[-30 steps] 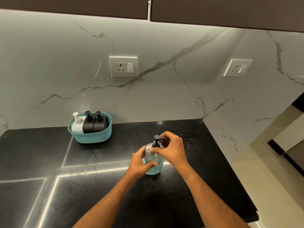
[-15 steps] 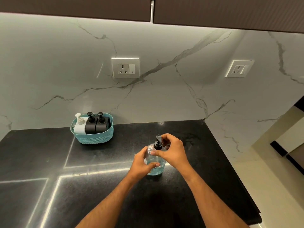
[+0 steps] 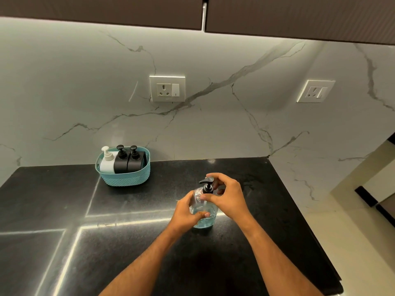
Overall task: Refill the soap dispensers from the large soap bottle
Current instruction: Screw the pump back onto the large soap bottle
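A clear soap bottle [image 3: 204, 221] with a little blue liquid stands upright on the black counter [image 3: 149, 242]. My left hand [image 3: 188, 212] grips its body from the left. My right hand [image 3: 228, 195] pinches the collar of its black pump head [image 3: 207, 185], fingers curled round the top. At the back left a teal basket [image 3: 126, 176] holds a white dispenser [image 3: 106, 163] and two black dispensers [image 3: 128, 162], all upright with pumps on.
The marble wall carries two sockets [image 3: 167, 88] [image 3: 316, 91]. Dark cabinets [image 3: 106, 9] hang overhead. The counter's right edge [image 3: 316, 242] drops to a pale floor. Bright light strips reflect on the counter's left half.
The pump nozzle has turned from pointing right to pointing left under my right hand's fingers. The bottle stays in place in my left hand.
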`<action>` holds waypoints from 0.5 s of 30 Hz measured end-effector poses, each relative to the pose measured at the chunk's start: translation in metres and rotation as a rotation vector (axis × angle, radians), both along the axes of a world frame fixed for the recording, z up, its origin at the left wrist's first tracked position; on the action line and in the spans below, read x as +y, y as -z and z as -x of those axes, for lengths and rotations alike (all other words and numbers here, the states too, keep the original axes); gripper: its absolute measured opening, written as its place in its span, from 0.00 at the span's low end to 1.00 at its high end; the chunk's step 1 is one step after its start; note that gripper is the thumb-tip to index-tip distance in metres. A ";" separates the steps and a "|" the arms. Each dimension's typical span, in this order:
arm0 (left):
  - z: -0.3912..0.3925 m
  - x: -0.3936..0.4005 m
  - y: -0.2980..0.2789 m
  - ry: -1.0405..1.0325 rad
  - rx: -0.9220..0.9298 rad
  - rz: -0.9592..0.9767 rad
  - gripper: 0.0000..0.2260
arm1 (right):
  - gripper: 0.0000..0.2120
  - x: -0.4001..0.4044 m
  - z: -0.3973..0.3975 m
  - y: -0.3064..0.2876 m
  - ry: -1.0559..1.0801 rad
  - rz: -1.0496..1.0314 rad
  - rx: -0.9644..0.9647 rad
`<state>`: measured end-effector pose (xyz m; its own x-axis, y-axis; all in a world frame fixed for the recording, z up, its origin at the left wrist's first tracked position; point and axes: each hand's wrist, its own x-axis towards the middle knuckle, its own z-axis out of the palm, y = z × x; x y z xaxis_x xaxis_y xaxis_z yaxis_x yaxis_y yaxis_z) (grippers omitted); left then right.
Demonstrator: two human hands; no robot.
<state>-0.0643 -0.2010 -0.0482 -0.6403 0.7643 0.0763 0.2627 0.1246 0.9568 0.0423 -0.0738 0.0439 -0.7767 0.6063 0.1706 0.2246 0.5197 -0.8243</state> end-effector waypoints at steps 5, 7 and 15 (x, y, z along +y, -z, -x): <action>0.000 0.000 0.001 0.000 0.014 0.000 0.28 | 0.20 0.001 0.001 -0.001 0.033 -0.023 0.007; 0.000 0.000 0.001 0.000 0.014 0.005 0.28 | 0.23 -0.002 0.004 0.000 0.051 -0.031 0.002; 0.001 0.000 0.001 0.000 -0.001 0.012 0.28 | 0.18 0.007 0.001 0.000 -0.089 0.057 -0.025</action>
